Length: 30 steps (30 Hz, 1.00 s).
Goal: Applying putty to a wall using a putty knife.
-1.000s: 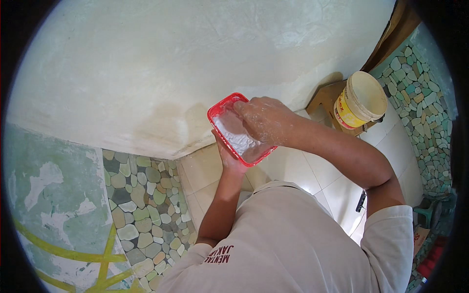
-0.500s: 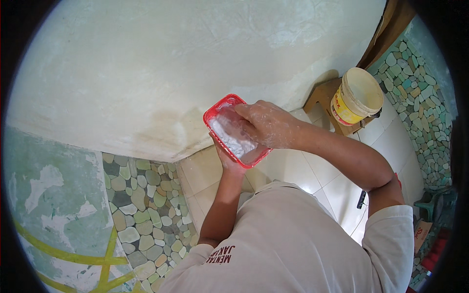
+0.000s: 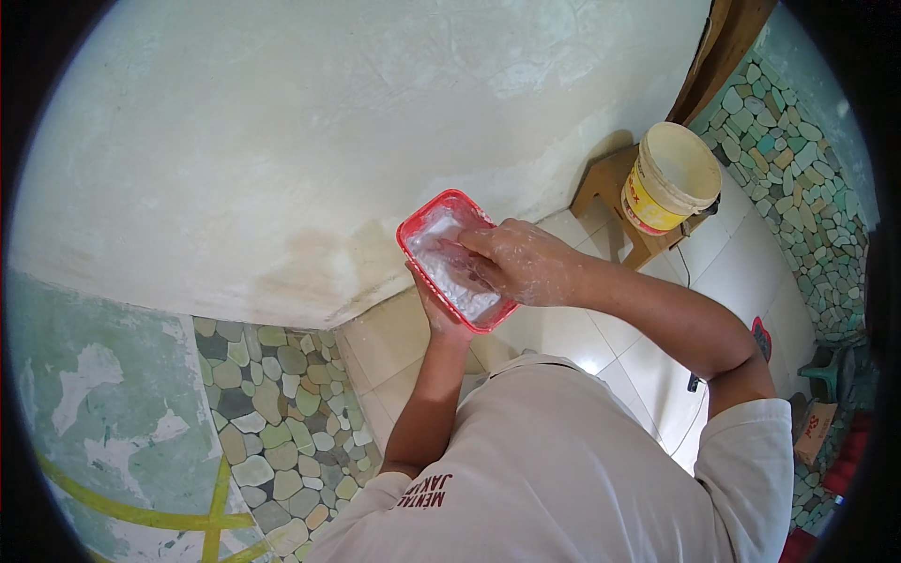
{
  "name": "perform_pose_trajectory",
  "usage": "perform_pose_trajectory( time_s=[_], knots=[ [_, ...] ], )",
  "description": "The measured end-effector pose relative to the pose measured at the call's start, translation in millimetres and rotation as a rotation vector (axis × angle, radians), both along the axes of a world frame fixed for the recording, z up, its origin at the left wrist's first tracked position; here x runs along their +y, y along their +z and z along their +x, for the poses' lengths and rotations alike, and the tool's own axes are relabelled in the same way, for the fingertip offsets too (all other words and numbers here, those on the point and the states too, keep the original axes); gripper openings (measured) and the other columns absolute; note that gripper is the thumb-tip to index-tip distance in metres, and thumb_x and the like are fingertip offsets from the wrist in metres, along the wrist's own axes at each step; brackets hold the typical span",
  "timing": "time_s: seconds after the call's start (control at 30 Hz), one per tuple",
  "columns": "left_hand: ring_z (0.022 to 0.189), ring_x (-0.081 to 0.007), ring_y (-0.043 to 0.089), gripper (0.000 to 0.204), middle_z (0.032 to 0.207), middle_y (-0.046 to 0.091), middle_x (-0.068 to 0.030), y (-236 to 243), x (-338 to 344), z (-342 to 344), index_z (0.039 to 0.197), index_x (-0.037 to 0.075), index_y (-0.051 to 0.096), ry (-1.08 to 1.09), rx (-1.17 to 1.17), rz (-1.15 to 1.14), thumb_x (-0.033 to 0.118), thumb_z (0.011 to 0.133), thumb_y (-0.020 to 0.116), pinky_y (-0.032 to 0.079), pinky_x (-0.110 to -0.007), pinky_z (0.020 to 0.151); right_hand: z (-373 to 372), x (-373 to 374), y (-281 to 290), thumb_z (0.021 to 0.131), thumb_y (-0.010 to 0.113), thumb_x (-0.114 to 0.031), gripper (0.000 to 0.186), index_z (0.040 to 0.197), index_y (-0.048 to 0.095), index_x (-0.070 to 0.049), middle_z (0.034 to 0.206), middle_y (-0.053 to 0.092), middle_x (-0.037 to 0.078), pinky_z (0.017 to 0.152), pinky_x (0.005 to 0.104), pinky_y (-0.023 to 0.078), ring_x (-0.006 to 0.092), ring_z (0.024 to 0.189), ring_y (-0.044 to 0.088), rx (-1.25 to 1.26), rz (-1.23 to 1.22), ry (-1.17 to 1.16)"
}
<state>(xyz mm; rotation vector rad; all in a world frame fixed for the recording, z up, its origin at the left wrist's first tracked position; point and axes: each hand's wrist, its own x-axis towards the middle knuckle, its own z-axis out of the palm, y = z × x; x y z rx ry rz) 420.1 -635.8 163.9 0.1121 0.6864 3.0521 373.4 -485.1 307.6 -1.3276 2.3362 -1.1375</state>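
A red rectangular plastic tub [image 3: 406, 228] with white paste [image 3: 441, 230] in it is tilted in front of the pale wall. My left hand [image 3: 441, 314] grips the tub from below at its near left side, its fingers mostly hidden beneath it. Over the tub's right side, my right hand [image 3: 526, 265], speckled with white, reaches in with thumb and fingers bent down at the paste. Those fingers look closed together, partly blurred, and whatever they may hold is hidden.
The whitish wall [image 3: 235, 159] fills the far side. At the right, a cream bucket with a yellow label [image 3: 648, 192] stands on a small wooden stool [image 3: 601, 178]. Pale floor tiles [image 3: 601, 324] lie below, with pebble-stone surfaces [image 3: 272, 403] at left and right. A cardboard box [image 3: 815, 432] sits far right.
My right hand has shifted slightly right and nearer me, still inside the tub. The tub sits slightly lower in view. My view has turned a little, so the bucket appears farther left.
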Motion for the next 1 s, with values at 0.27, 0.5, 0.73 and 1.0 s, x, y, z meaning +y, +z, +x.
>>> perform_pose_trajectory(
  time_s=[0.27, 0.5, 0.73, 1.0],
  knots=[
    [0.127, -0.0294, 0.047, 0.076, 0.138, 0.049, -0.01, 6.8, 10.6, -3.6, 0.141, 0.013, 0.04, 0.032, -0.091, -0.022, 0.07, 0.09, 0.041, 0.04, -0.048, 0.106, 3.2, -2.3, -5.7, 0.085, 0.06, -0.009, 0.023, 0.105, 0.057, 0.001, 0.08, 0.063, 0.025, 0.067, 0.0505, 0.048, 0.0431, 0.076, 0.062, 0.033, -0.089, -0.043],
    [0.132, -0.0309, 0.043, 0.071, 0.145, 0.043, -0.0095, 3.4, 13.3, -4.0, 0.145, 0.017, 0.036, -0.026, -0.039, 0.087, 0.064, 0.092, 0.038, 0.036, -0.051, 0.109, 5.1, 6.1, 21.0, 0.082, 0.061, -0.01, 0.023, 0.103, 0.057, -0.001, 0.076, 0.064, 0.022, 0.066, 0.0492, 0.05, 0.0399, 0.072, 0.064, 0.255, 0.343, -0.203],
    [0.133, -0.0305, 0.042, 0.071, 0.145, 0.042, -0.0095, 15.8, 12.7, -3.9, 0.146, 0.018, 0.034, -0.111, 0.142, 0.115, 0.063, 0.092, 0.04, 0.034, -0.051, 0.11, 2.5, 6.9, 2.5, 0.084, 0.059, -0.007, 0.022, 0.104, 0.057, 0.001, 0.079, 0.064, 0.024, 0.068, 0.0489, 0.05, 0.0421, 0.075, 0.064, 0.128, 0.112, -0.204],
    [0.133, -0.0289, 0.042, 0.066, 0.145, 0.043, -0.0091, 23.4, 5.8, -3.6, 0.147, 0.018, 0.034, -0.094, 0.123, 0.15, 0.058, 0.095, 0.039, 0.035, -0.048, 0.11, 11.7, -20.2, -0.6, 0.087, 0.056, -0.006, 0.016, 0.099, 0.053, 0.004, 0.08, 0.062, 0.027, 0.068, 0.0497, 0.047, 0.0456, 0.075, 0.06, -0.066, -0.063, -0.284]
  ],
)
